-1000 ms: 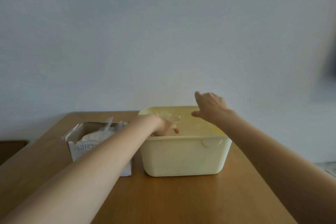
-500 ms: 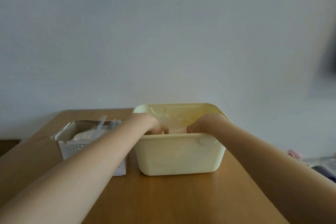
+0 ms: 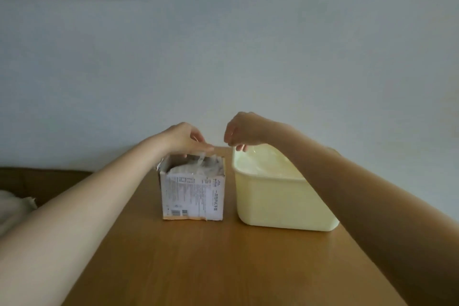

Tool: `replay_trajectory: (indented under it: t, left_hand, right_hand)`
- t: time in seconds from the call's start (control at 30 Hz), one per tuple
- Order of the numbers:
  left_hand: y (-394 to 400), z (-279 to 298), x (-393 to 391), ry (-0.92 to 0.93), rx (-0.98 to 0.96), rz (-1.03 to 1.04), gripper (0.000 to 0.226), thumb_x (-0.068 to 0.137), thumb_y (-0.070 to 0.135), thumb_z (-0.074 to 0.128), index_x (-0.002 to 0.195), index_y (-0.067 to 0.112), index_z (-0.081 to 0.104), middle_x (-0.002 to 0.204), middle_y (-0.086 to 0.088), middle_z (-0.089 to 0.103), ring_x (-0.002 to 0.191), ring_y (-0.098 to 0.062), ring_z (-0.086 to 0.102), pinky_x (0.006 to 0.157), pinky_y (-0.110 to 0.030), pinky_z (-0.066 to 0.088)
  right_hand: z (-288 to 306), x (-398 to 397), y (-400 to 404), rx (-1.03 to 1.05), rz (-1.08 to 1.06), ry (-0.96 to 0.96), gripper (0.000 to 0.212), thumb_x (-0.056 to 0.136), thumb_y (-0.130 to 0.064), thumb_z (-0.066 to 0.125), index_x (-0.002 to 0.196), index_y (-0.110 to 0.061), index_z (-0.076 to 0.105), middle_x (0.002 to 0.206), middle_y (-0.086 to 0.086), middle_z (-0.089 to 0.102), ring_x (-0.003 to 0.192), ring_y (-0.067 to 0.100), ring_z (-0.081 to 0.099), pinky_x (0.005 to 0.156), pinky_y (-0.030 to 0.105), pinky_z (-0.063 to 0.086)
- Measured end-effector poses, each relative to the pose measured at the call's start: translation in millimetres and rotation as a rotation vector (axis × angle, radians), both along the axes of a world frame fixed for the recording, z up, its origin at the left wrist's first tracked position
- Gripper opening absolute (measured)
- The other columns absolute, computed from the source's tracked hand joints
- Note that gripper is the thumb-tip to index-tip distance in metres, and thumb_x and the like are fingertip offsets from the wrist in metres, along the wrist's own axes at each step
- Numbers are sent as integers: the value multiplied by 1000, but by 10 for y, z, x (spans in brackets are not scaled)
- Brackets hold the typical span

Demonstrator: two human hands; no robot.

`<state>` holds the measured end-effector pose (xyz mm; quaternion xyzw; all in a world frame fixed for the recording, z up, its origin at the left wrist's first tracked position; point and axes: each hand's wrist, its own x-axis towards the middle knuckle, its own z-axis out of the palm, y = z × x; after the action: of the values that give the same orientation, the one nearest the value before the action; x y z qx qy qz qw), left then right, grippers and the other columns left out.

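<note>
Two hands at a glove carton and a plastic tub.
Head view: left hand sits over the open-topped carton, thumb and fingertips pinching a thin clear glove that rises from the crumpled stock inside. Right hand hangs over the far left corner of the tub, fingers bunched downward; whether it holds anything cannot be told. Carton: matt printed card, torn edges, boxy, just beside the tub on the wooden table. Tub: pale yellow plastic, smooth, rounded corners, something glossy within. Handling note: probably best to draw the film straight up and slowly, so one glove comes free and the light carton does not tip.
</note>
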<state>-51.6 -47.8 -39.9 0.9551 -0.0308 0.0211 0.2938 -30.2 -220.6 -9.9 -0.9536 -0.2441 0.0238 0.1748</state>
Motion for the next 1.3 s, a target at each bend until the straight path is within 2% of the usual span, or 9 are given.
replay_trajectory:
  t: [0.1,0.17,0.33,0.53,0.7,0.87,0.97,1.13,1.3]
  left_hand:
    - [53,-141,-79,103,-3,102,32,81,40,69,89,9,65,75,-3,64,56,-11,56,54,-22,49]
    - [20,-200,-82,133,-13,154,27,84,32,69,87,4,67,63,-2,60,40,-8,49,40,-15,39]
    - [136,-146,-92,71,-164,163,15,87,21,63,75,13,64,62,-2,61,48,-14,49,50,-22,43]
    - [273,-141,-147,141,-421,91,15,89,10,55,101,18,56,92,-2,58,77,-14,56,59,-22,45]
    - [294,-239,-109,256,-334,-42,26,84,-1,55,108,10,55,98,-8,61,85,-16,60,68,-22,48]
    - [220,-255,-21,208,50,-104,6,89,12,58,95,13,58,89,-6,60,70,1,59,63,-12,40]
    - [242,-235,29,243,177,-114,10,88,23,61,97,19,59,109,-4,64,95,-14,61,75,-20,43]
    - [267,-213,38,276,233,-93,27,88,30,60,113,19,61,95,7,64,82,-6,60,63,-15,44]
    - [286,-187,49,285,206,-118,11,88,28,62,98,24,63,105,2,65,84,-9,60,70,-19,48]
  right_hand:
    - [-145,-51,389,-55,-10,84,8,86,-13,63,80,-7,65,66,1,69,63,16,59,60,20,52]
    - [-266,-43,526,-125,-47,85,32,84,-26,66,58,-12,53,38,-7,54,46,10,49,46,19,43]
    - [-458,-38,681,37,-122,113,44,75,-50,69,63,-11,54,56,-1,52,51,12,48,57,23,40]
    - [-533,-121,675,482,-38,360,5,85,-10,63,82,-8,60,71,6,53,58,13,47,55,24,39]
    - [-600,-148,623,723,39,537,8,93,-6,48,98,-11,52,82,10,53,62,16,51,57,27,39]
    - [-600,-104,661,618,39,206,15,99,-13,36,93,-9,49,75,6,55,66,21,57,55,30,45]
    - [-502,-47,629,703,-11,121,22,97,-2,33,80,-13,43,74,3,52,71,28,61,62,36,50]
    - [-294,67,502,1004,-119,64,30,90,10,26,75,-14,36,72,5,44,41,18,56,42,29,46]
    - [75,79,213,1169,-188,-82,27,97,-1,29,77,-19,34,69,5,46,29,8,48,33,17,36]
